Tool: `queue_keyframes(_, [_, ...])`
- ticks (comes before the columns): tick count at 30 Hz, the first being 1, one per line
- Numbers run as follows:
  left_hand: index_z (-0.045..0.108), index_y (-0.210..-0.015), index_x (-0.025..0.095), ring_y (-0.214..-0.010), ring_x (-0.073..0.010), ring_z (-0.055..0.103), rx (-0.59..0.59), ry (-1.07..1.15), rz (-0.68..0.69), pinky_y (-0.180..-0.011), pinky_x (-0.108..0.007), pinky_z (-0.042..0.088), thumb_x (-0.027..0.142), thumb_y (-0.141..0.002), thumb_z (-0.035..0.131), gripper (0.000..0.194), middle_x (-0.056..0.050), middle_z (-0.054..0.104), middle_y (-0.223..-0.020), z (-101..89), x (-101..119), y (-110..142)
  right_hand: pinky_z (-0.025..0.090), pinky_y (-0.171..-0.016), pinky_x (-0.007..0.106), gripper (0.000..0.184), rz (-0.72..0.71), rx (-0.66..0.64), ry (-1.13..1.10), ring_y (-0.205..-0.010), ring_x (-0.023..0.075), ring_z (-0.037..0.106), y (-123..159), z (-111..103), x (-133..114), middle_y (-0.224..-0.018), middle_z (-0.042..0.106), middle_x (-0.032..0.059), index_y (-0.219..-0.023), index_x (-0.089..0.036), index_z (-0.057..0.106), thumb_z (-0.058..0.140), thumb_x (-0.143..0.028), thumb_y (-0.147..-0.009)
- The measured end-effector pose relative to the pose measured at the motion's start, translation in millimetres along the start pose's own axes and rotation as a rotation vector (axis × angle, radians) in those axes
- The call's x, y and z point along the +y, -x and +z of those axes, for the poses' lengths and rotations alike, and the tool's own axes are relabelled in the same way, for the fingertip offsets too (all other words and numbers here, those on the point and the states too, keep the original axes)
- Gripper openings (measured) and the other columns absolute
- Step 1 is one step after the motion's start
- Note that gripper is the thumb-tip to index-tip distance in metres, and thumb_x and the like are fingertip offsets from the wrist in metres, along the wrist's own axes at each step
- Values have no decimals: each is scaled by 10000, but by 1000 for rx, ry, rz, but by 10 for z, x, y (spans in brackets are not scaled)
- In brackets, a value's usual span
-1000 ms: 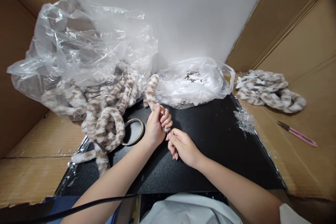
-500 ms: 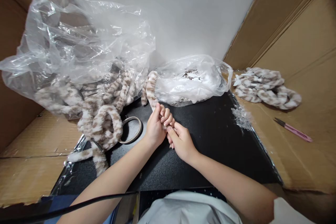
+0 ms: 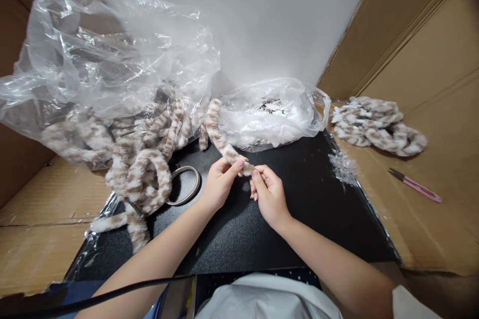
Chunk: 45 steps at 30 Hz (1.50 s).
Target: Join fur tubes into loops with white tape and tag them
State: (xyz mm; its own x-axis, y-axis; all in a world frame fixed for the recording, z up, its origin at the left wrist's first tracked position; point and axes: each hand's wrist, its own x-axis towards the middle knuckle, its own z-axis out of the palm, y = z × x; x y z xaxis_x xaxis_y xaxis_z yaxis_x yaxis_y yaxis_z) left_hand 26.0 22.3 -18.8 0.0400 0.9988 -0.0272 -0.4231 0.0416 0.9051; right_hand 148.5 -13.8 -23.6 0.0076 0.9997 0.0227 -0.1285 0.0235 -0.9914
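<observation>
A furry white-and-brown strip (image 3: 218,135) curves down from beside the bags to both hands above the black table. My left hand (image 3: 221,179) is closed around it just short of its lower end, thumb on top. At the tip, my right hand (image 3: 268,191) pinches the strip between thumb and fingers. What lies under the right fingertips is hidden. Left of my hands, a thin ring-shaped band (image 3: 184,185) rests on the table, beside a heap of the same furry strips (image 3: 149,179).
A large clear plastic bag (image 3: 123,60) covers part of the heap. Behind my hands lies a smaller plastic bag (image 3: 262,119) with white pieces. To the right are more furry pieces (image 3: 377,127), a clump of clear scraps (image 3: 343,168) and pink thread snips (image 3: 415,185) on cardboard (image 3: 430,239).
My fingers were bunched together over the strip's end. Now the left hand has loosened and turned, the right has shifted slightly right, and more of the strip shows between them.
</observation>
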Motion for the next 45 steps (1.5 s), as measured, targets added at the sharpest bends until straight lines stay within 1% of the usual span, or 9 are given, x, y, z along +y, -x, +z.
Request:
queue_keyframes(4, [754,-852,134,-632,-106,593,-21,-86,-10,-633,-201,471,305,-652,832,274,-34,714,-720,-44,23,-10,373,-445,197,272,12,-18,-22,-453,66,416,8,-25,-19,-567,473,-56,-776,-191,530,521,-426,-912])
queue_keyframes(7, [767,-839,145,-609,-99,596,-36,-140,6,-610,-190,476,298,-660,825,243,-29,727,-715,-35,45,-6,370,-446,192,265,6,-31,-3,-456,65,424,24,-27,-19,-562,479,-57,-767,-190,531,523,-410,-915])
queue_keyframes(12, [767,-783,142,-626,-114,613,-180,-244,-2,-598,-193,479,279,-731,768,147,-33,727,-709,-9,136,14,351,-445,189,251,-32,-35,49,-464,62,422,15,-71,-34,-547,461,-63,-742,-185,548,534,-370,-912])
queue_keyframes(15, [761,-743,137,-623,-107,594,-245,-309,2,-587,-182,470,277,-751,750,141,-30,713,-692,-26,193,-6,349,-446,190,228,-56,-52,89,-480,64,431,-15,-116,-81,-563,487,-54,-733,-183,571,554,-342,-895])
queue_keyframes(19, [768,-777,157,-619,-95,578,-203,-331,32,-584,-169,466,292,-760,748,138,-19,713,-699,-94,201,-38,470,-546,217,107,-86,-10,104,-573,99,571,-53,-165,-159,-668,620,-22,-853,-187,635,659,-281,-807])
queue_keyframes(22, [772,-797,170,-618,-91,577,-186,-322,38,-583,-165,468,304,-758,753,141,-13,713,-698,-122,182,-37,525,-638,252,81,-142,37,147,-670,135,643,-68,-187,-182,-760,685,16,-834,-185,667,679,-249,-784])
queue_keyframes(32, [760,-770,159,-610,-88,573,-219,-308,30,-589,-169,467,274,-761,746,117,-10,703,-688,-59,163,-15,541,-639,248,45,-191,50,141,-660,131,656,-52,-167,-150,-736,688,9,-788,-187,675,654,-219,-812])
queue_keyframes(37, [749,-769,148,-618,-95,579,-208,-301,11,-596,-177,467,263,-752,750,116,-13,698,-690,-35,144,11,547,-625,251,42,-176,87,129,-648,134,662,-42,-149,-149,-726,694,12,-780,-182,670,657,-216,-802])
queue_keyframes(45, [738,-757,144,-624,-100,573,-164,-317,-8,-601,-184,470,301,-756,744,157,-8,676,-673,-33,97,20,560,-665,249,61,-145,70,123,-707,141,680,-65,-153,-156,-775,705,16,-826,-188,681,687,-230,-783])
